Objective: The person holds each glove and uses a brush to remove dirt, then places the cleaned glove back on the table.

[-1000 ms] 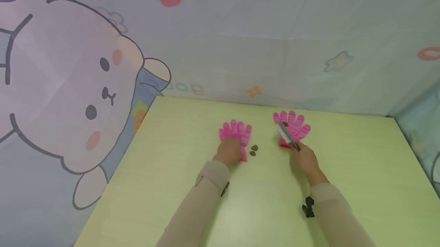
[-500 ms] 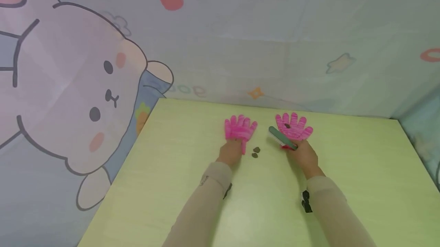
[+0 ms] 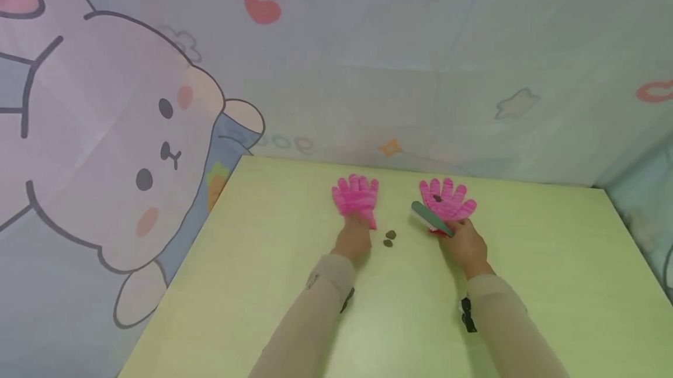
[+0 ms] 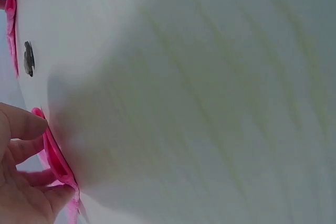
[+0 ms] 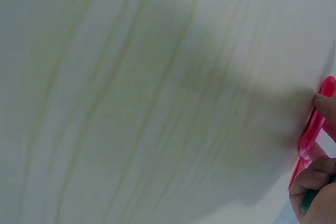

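Note:
Two pink knit gloves lie on the pale yellow-green table, fingers pointing away. In the head view my left hand is at the cuff of the left glove; the left wrist view shows thumb and fingers pinching the cuff's rim. My right hand grips a green brush with white bristles, its back turned upward over the right glove's wrist end. Fingers of that hand also touch the cuff of the right glove, seen in the right wrist view beside the green handle. A dark brown flake lies on the right glove.
Two more dark flakes lie on the table between the gloves. A printed fabric backdrop with a rabbit figure hangs along the table's far and left sides. Black wrist gear shows below the right sleeve.
My left hand has shifted the left glove slightly farther away and turned it a little. The brush has rolled from bristles showing to its green back showing, with its head now nearer the table's middle.

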`<state>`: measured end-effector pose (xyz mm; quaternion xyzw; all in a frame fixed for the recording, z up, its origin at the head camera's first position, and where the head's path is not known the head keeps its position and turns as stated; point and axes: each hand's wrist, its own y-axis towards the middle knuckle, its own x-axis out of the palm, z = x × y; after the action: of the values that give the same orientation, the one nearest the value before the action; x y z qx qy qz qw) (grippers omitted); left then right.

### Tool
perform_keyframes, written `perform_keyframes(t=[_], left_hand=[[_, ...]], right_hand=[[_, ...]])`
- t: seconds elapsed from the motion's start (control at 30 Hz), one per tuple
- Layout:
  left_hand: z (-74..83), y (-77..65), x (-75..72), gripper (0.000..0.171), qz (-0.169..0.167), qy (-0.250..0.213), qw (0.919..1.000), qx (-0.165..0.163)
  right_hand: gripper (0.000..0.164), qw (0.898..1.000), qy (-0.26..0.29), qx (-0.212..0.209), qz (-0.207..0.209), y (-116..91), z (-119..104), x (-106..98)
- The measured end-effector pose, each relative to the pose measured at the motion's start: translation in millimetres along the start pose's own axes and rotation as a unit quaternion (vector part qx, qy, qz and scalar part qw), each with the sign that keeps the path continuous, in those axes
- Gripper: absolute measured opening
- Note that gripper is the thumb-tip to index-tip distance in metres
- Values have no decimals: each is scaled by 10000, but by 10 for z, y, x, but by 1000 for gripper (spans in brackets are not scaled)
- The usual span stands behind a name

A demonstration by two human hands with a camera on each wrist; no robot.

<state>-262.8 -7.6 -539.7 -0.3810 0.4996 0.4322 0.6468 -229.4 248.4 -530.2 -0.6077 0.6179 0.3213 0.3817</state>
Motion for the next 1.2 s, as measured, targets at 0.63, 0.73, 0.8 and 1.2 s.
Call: perform_keyframes(t=[0.63, 0.73, 0.8, 1.2], left_hand=[[66, -103, -45, 33, -6, -1005, 9947, -223], [92, -95, -34, 24, 402, -1291, 9908, -97], [117, -82, -42, 20, 707, -1492, 9863, 23], [351, 11, -228, 61, -578, -8381, 5303, -1141]], right_hand=[[29, 9988, -350, -22, 347, 3, 64, 1], [28, 9989, 84, 39, 467, 12, 47, -55], [28, 9971, 431, 64, 618, 20, 0, -104], [23, 9683, 2344, -741, 433, -13, -590, -249]])
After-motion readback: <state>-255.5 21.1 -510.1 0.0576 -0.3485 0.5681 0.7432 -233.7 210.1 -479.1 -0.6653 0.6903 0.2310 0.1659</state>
